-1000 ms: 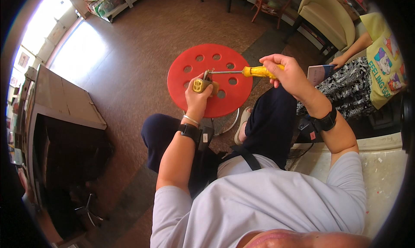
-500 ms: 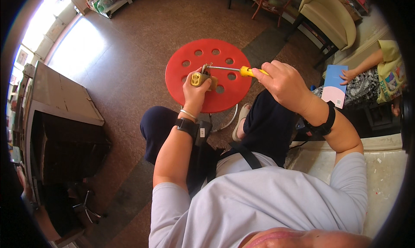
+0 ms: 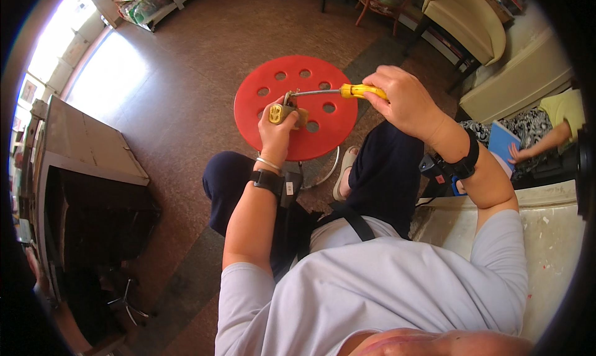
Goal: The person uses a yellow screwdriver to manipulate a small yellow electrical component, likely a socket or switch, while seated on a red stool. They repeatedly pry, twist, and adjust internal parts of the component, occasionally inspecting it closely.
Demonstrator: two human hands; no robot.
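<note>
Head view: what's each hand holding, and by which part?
Left hand grips a small yellow plug-like fitting around its body. Right hand holds a screwdriver by its yellow handle, the shaft reaching to the fitting, above the red stool.

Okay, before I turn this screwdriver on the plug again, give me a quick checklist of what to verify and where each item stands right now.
1. Left hand grips the yellow plug: ok.
2. Right hand closed on the yellow screwdriver handle: ok.
3. Screwdriver shaft reaches the plug's top: ok.
4. Tip seated in a screw: cannot tell, too small to see.
5. Plug supported on the red stool: not ok, it looks held above the seat.
6. The seated person's hand at the right is apart from the tool: ok.
</note>
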